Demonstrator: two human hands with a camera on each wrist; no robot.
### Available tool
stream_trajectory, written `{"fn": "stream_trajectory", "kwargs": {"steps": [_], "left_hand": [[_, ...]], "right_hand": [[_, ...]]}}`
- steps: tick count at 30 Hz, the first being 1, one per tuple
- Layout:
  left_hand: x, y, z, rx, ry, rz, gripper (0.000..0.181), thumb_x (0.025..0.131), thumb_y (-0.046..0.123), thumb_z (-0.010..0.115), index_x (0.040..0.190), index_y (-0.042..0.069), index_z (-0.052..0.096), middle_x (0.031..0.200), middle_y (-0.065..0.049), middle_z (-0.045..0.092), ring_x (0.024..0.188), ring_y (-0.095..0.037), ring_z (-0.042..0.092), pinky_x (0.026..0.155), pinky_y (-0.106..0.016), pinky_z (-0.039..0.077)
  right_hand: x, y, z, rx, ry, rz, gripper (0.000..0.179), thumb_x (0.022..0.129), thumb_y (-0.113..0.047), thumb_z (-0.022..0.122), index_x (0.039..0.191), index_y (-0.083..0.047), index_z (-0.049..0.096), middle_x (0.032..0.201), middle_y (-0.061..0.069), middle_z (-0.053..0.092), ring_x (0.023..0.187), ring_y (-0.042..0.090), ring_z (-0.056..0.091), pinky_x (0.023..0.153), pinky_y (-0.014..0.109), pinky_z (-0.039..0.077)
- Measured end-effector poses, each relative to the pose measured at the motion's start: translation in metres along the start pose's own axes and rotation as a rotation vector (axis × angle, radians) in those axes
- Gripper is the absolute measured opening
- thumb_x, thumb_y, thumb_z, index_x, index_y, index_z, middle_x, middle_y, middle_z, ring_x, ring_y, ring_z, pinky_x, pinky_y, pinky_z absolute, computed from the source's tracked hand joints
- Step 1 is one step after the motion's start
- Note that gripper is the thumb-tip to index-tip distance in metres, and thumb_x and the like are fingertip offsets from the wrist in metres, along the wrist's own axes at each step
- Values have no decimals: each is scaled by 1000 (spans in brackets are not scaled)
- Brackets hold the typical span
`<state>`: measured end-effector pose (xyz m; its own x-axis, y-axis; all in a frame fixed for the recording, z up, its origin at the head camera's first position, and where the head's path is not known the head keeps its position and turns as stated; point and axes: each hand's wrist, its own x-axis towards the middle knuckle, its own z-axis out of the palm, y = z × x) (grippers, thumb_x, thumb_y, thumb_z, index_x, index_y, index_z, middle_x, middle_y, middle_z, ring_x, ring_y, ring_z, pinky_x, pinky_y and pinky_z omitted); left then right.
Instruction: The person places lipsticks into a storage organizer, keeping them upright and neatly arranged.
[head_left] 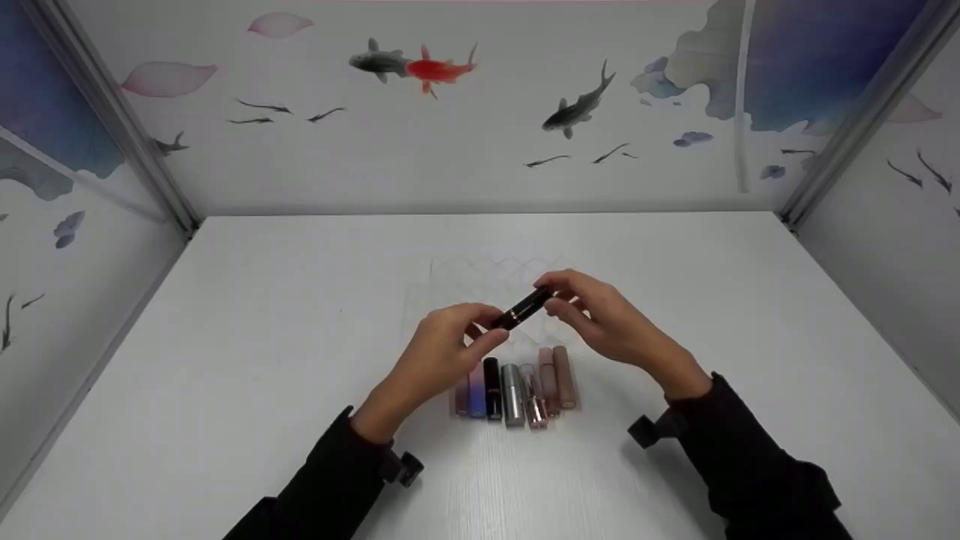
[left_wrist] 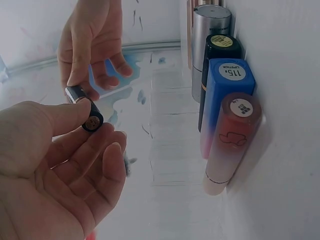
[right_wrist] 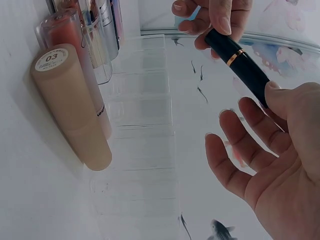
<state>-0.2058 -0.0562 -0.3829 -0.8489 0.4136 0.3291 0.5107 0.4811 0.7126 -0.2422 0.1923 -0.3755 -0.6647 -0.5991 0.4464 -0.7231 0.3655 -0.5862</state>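
My left hand (head_left: 442,349) pinches one end of a black lipstick tube (head_left: 525,307) with a gold band, and my right hand (head_left: 604,319) pinches its other end. The tube is held at a slant, with a round label on the end at the left hand's thumb. Below the hands in the head view lies a row of lip tubes: a blue-to-pink lipstick (left_wrist: 231,95), a reddish tube (left_wrist: 232,140), a black lipstick (head_left: 492,388), a silver tube (head_left: 513,395), a clear tube with a rose-gold end (head_left: 536,409), a pink tube (head_left: 547,375) and a beige tube (right_wrist: 72,105) labelled 03.
Behind the row, under the hands, sits a transparent compartmented organizer (right_wrist: 145,150) on the white table (head_left: 262,337). White panels printed with fish (head_left: 442,71) enclose the table at the back and sides.
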Motion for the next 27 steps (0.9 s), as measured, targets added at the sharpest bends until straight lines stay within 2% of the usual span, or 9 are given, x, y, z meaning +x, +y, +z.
{"fn": "stream_trajectory", "kwargs": {"steps": [5, 10, 14, 19, 24, 27], "left_hand": [[-1, 1, 4, -14, -24, 13, 23, 92, 29, 60, 109, 16, 67, 92, 7, 69, 78, -10, 64, 65, -23, 50], [-2, 3, 6, -9, -47, 15, 23, 94, 31, 58, 110, 17, 67, 96, 9, 69, 78, -8, 63, 63, -22, 49], [-2, 7, 7, -29, -97, 12, 24, 95, 33, 55, 110, 18, 68, 96, 7, 69, 78, -10, 62, 61, -22, 48], [-3, 12, 9, -55, -162, -8, 28, 96, 36, 53, 108, 16, 68, 93, 4, 68, 76, -11, 60, 59, -21, 46], [-5, 15, 13, -76, -207, -42, 30, 96, 38, 51, 107, 16, 68, 87, 2, 67, 64, -8, 53, 53, -19, 41], [-6, 17, 15, -83, -221, -36, 30, 97, 38, 49, 107, 16, 68, 85, -1, 67, 58, -5, 49, 50, -19, 38]], "right_hand": [[-1, 1, 1, 27, -13, 34, 27, 96, -7, 51, 123, -8, 51, 107, 2, 63, 88, 19, 62, 73, 26, 53], [0, -1, 1, 36, -16, 62, 26, 96, -6, 50, 122, -9, 52, 105, 2, 62, 88, 14, 59, 72, 30, 54], [1, -2, 0, 62, -24, 99, 23, 98, -13, 47, 120, -11, 53, 105, -2, 61, 87, 12, 58, 71, 31, 54], [1, -3, 0, 78, -33, 106, 21, 99, -18, 46, 118, -12, 54, 106, -4, 59, 88, 12, 58, 70, 34, 54], [1, -3, 3, 65, -53, 133, 21, 100, -21, 44, 117, -14, 55, 104, -4, 58, 89, 10, 57, 71, 33, 54], [1, -4, 3, 58, -60, 141, 21, 101, -21, 43, 116, -12, 55, 101, -3, 59, 86, 10, 57, 70, 34, 54]]}}
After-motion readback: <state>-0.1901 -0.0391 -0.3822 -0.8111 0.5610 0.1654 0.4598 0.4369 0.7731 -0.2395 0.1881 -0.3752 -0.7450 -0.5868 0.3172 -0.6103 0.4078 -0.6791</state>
